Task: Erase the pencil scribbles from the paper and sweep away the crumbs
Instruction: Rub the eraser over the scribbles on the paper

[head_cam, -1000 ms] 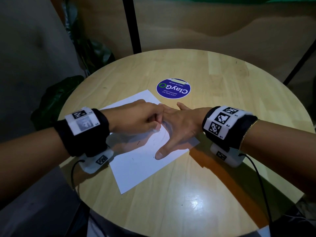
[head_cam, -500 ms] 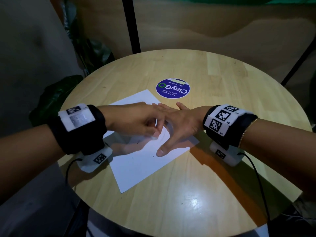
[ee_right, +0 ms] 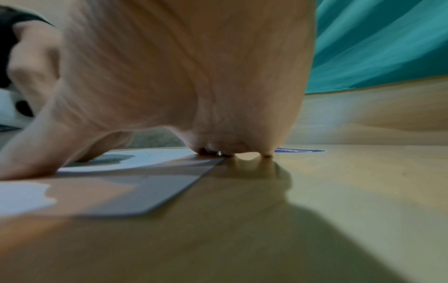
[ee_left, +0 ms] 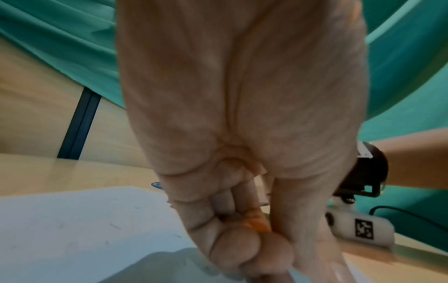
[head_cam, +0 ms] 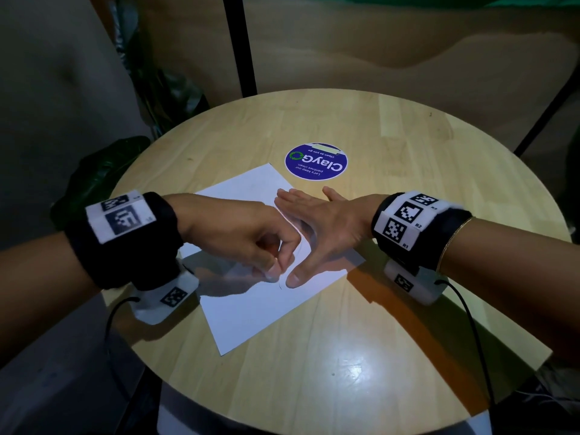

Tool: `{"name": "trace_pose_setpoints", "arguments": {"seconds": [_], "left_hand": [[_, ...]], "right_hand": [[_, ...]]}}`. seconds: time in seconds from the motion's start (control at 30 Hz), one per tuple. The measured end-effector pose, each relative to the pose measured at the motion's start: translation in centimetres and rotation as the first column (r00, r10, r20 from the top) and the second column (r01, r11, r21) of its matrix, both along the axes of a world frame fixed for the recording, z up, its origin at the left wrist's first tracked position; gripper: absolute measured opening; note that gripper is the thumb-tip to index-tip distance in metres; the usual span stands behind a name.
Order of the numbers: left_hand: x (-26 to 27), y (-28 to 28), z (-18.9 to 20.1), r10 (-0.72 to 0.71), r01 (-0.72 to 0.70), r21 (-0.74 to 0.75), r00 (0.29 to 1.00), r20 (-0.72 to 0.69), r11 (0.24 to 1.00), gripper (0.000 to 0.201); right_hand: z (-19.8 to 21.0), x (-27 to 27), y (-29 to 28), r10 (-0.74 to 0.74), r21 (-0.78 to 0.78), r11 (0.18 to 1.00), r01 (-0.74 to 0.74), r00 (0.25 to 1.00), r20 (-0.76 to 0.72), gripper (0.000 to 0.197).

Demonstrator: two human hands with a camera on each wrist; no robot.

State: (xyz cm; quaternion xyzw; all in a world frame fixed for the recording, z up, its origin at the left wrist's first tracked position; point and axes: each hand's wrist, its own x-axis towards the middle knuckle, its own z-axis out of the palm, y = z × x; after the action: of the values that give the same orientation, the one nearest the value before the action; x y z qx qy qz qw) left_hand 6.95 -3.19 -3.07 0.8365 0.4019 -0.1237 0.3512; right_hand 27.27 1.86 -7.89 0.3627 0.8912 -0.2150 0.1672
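Observation:
A white sheet of paper (head_cam: 260, 312) lies tilted on the round wooden table (head_cam: 408, 293). My left hand (head_cam: 276, 268) is curled over the sheet's middle and pinches a small white eraser (head_cam: 270, 274), mostly hidden, down against the paper. My right hand (head_cam: 317, 227) lies flat on the sheet's right part, fingers straight, thumb spread toward me. Faint pencil marks (head_cam: 280, 285) show beside that thumb. The left wrist view shows curled fingers (ee_left: 252, 249) over the paper (ee_left: 84, 229), with a few short grey marks. In the right wrist view the palm (ee_right: 181, 86) arches over the paper's edge (ee_right: 150, 157).
A round blue sticker (head_cam: 316, 163) lies just beyond the paper. Dark plant leaves (head_cam: 103, 164) hang off the table's left side, and black poles (head_cam: 238, 42) stand behind it. Bare wood spreads to the right and toward me.
My left hand has slid toward me across the paper, from beside the right hand's fingers to near its thumb. The right hand has stayed pressed flat.

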Motion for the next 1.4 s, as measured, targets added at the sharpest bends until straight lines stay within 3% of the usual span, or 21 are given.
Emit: {"name": "trace_pose_setpoints", "arguments": {"seconds": [0.07, 0.13, 0.17, 0.2, 0.27, 0.33, 0.43, 0.5, 0.53, 0.6, 0.7, 0.87, 0.93, 1.0, 1.03, 1.13, 1.17, 1.2, 1.3, 1.33, 1.4], "left_hand": [[0.2, 0.3, -0.3, -0.006, 0.007, 0.114, 1.000, -0.011, 0.993, 0.015], [0.5, 0.6, -0.8, 0.013, -0.028, 0.301, 0.999, 0.050, 0.953, 0.013], [0.4, 0.6, -0.9, 0.025, -0.047, 0.319, 0.997, 0.073, 0.947, 0.014], [0.3, 0.5, -0.9, 0.028, -0.046, 0.276, 0.997, 0.069, 0.960, 0.017], [0.2, 0.0, -0.3, 0.018, -0.019, 0.070, 1.000, 0.017, 0.997, 0.017], [0.3, -0.3, 0.1, 0.009, -0.009, -0.023, 1.000, -0.007, 1.000, 0.010], [0.4, 0.4, -0.4, 0.099, -0.099, 0.201, 0.995, 0.009, 0.975, 0.010], [0.3, 0.6, -0.8, 0.186, -0.187, 0.256, 0.982, 0.027, 0.948, 0.009], [0.2, 0.6, -0.9, 0.203, -0.203, 0.259, 0.979, 0.028, 0.944, 0.009], [0.0, 0.1, -1.1, 0.179, -0.181, 0.228, 0.983, 0.028, 0.957, 0.008], [0.3, -0.5, -0.7, 0.114, -0.116, 0.064, 0.993, 0.033, 0.991, 0.011], [0.5, 0.9, -1.2, 0.122, -0.136, 0.330, 0.990, 0.065, 0.934, 0.017], [0.6, 0.7, -1.0, 0.064, -0.077, 0.227, 0.996, 0.063, 0.971, 0.021], [0.9, 0.3, -0.5, 0.027, -0.029, 0.042, 0.999, 0.041, 0.999, 0.013], [1.0, 0.5, -0.5, 0.024, -0.026, 0.034, 0.999, 0.037, 0.999, 0.009], [1.0, 1.6, -1.1, 0.049, -0.066, 0.284, 0.997, 0.064, 0.956, 0.006], [0.9, 1.6, -1.3, 0.055, -0.080, 0.321, 0.995, 0.084, 0.944, 0.008], [0.8, 1.4, -1.5, 0.046, -0.074, 0.315, 0.994, 0.095, 0.946, 0.012], [1.1, 0.8, -1.0, -0.028, 0.022, 0.156, 0.999, 0.040, 0.987, 0.015], [1.2, 1.0, -0.8, -0.035, 0.032, 0.142, 0.999, 0.024, 0.989, 0.012], [1.4, 1.9, -0.9, -0.014, 0.008, 0.243, 1.000, 0.022, 0.970, 0.011]], "right_hand": [[0.2, 0.0, -0.1, -0.008, -0.029, 1.000, 0.007, 1.000, -0.023, 0.129], [0.5, 0.0, -0.3, -0.027, -0.054, 0.998, 0.023, 0.996, -0.088, 0.079], [0.5, 0.0, -0.3, -0.034, -0.053, 0.998, 0.028, 0.994, -0.104, 0.073], [0.4, 0.0, -0.3, -0.024, -0.041, 0.999, 0.020, 0.995, -0.095, 0.086], [0.1, 0.1, -0.2, 0.002, -0.009, 1.000, -0.002, 1.000, -0.020, 0.133], [0.1, 0.0, -0.2, 0.000, 0.010, 1.000, 0.000, 1.000, 0.005, 0.145], [0.4, -0.1, -0.2, -0.035, -0.033, 0.999, 0.032, 0.995, -0.089, 0.124], [0.7, 0.4, 0.0, -0.068, -0.080, 0.995, 0.056, 0.984, -0.166, 0.096], [0.8, 0.7, 0.2, -0.072, -0.083, 0.995, 0.057, 0.980, -0.187, 0.093], [1.1, 1.4, 0.2, -0.050, -0.017, 0.999, 0.047, 0.977, -0.209, 0.096], [1.0, 1.7, -0.1, 0.009, 0.129, 0.991, 0.018, 0.978, -0.206, 0.102], [0.4, 1.5, 0.1, -0.013, 0.081, 0.996, 0.027, 0.985, -0.170, 0.093], [0.4, 1.7, 0.1, 0.003, 0.070, 0.998, 0.005, 0.995, -0.102, 0.096], [0.4, 1.7, 0.0, 0.020, 0.067, 0.998, -0.018, 0.999, -0.034, 0.120], [0.4, 1.6, 0.0, 0.024, 0.064, 0.998, -0.022, 0.999, -0.028, 0.122], [0.4, 1.6, 0.1, 0.016, 0.011, 1.000, -0.015, 0.993, -0.114, 0.086], [0.3, 1.6, 0.1, 0.016, 0.010, 1.000, -0.014, 0.992, -0.122, 0.084], [0.2, 1.6, 0.2, 0.015, 0.016, 1.000, -0.014, 0.993, -0.113, 0.088], [0.1, 1.6, 0.1, 0.028, 0.046, 0.999, -0.025, 0.997, -0.069, 0.126], [0.2, 1.5, 0.0, 0.026, 0.043, 0.999, -0.023, 0.997, -0.070, 0.127], [0.5, 1.4, -0.2, 0.013, 0.002, 1.000, -0.013, 0.994, -0.109, 0.105]]}}
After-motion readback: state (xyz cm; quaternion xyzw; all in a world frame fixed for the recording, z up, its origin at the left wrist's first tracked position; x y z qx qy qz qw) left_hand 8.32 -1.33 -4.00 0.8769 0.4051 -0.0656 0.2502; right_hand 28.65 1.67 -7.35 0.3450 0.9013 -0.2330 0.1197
